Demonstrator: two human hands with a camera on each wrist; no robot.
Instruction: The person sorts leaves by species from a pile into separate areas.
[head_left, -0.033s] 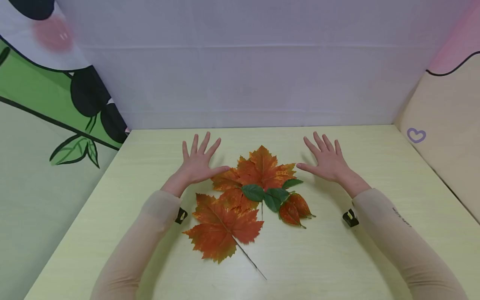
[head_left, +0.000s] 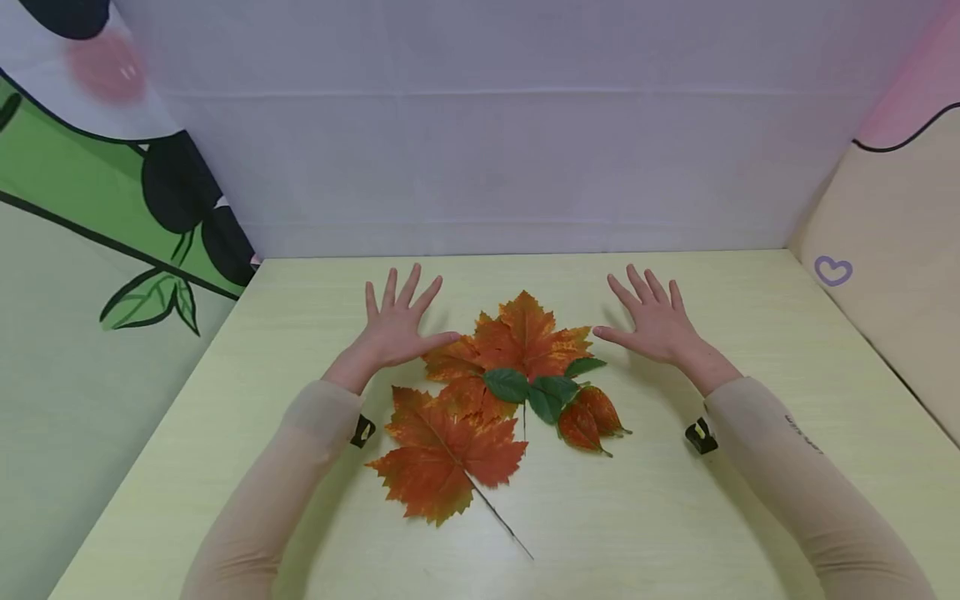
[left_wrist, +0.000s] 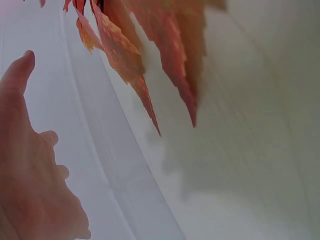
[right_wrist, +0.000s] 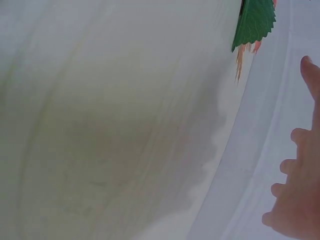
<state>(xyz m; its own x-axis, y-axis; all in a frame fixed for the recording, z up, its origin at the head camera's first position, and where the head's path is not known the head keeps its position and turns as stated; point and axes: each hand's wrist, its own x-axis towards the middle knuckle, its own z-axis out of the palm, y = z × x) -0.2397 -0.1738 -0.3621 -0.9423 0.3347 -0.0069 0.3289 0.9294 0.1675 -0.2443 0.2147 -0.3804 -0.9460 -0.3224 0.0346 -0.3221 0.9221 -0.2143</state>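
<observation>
Nearest the person, a wire-thin stem [head_left: 495,514] is lying on the table [head_left: 622,533], its free end pointing toward the body and to the right; its long axis is running diagonally, away and leftward, into a broad orange maple leaf [head_left: 450,450]. This leaf is sitting on the near side of the left hand [head_left: 397,333], which is clearly nearer to its blade than the other, while the stem's free end is lying between the two arms, about equally far from each hand. Slightly farther off, two orange husks [head_left: 581,425] are resting on the near side of the right hand [head_left: 660,329] and to its left, beside a few green leaves [head_left: 551,392]. Beyond these, more maple leaves [head_left: 525,337] are spreading between the two thumbs, which are standing apart from them in the wrist views. Both hands seem to be hovering above the table, fingers splayed well apart and pointing away, holding nothing. Behind everything, a pale, creased cloth [head_left: 480,167] is hanging.
</observation>
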